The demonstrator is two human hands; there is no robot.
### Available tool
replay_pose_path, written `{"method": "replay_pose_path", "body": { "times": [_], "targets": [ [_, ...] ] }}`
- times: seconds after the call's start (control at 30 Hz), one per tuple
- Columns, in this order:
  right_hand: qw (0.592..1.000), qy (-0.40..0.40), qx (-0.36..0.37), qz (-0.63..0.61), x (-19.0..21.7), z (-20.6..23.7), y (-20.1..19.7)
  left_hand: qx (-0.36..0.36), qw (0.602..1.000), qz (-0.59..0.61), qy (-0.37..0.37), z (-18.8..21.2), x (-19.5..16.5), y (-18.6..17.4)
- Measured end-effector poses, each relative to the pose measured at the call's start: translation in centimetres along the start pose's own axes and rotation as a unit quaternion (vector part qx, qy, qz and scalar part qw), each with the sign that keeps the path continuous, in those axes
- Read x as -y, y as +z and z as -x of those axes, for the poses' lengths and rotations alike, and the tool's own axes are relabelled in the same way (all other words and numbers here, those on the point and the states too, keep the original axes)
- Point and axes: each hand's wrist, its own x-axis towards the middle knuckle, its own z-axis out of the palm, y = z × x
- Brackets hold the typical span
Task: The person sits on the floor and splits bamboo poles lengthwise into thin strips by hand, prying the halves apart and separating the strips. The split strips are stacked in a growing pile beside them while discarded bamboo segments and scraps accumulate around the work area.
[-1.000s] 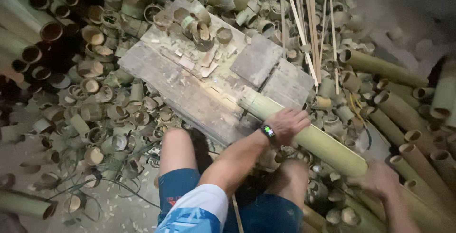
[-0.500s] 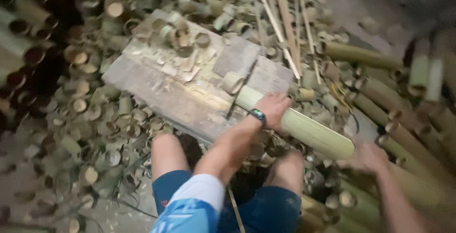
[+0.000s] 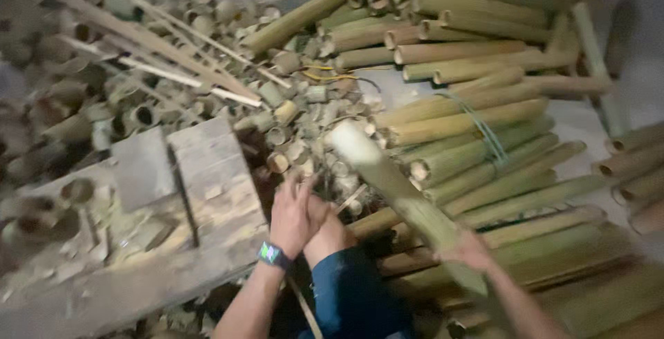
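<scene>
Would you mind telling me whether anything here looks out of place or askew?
One long green bamboo pole lies diagonally across the stacked bamboo poles; the right hand grips it. The left hand rests open by the grey wooden block.

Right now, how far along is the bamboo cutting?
Done: many short cut rings litter the ground. In hand: the right hand grips a long bamboo pole; the left hand is open, off it. Left: a big stack of whole poles.

Long pale-green bamboo pole [image 3: 401, 197], tilted, cut end raised over scattered bamboo offcuts
</scene>
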Motion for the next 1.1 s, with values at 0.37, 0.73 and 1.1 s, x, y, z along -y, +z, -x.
{"method": "replay_pose_path", "body": {
  "times": [0.37, 0.73, 1.1],
  "targets": [
    [0.773, 0.017, -0.184, -0.606, -0.5, -8.7, -14.5, 0.170, 0.973, 0.127, -0.093, 7.5, -1.9, 1.9],
    [0.924, 0.043, -0.307, -0.223, 2.1, -17.9, -15.0, 0.122, 0.929, 0.153, -0.314, 12.0, -0.8, 6.7],
    [0.794, 0.136, -0.207, -0.555, 12.6, -28.1, -4.5, 0.106, 0.979, 0.080, -0.157, 18.9, 8.2, 11.2]
  ]
}}
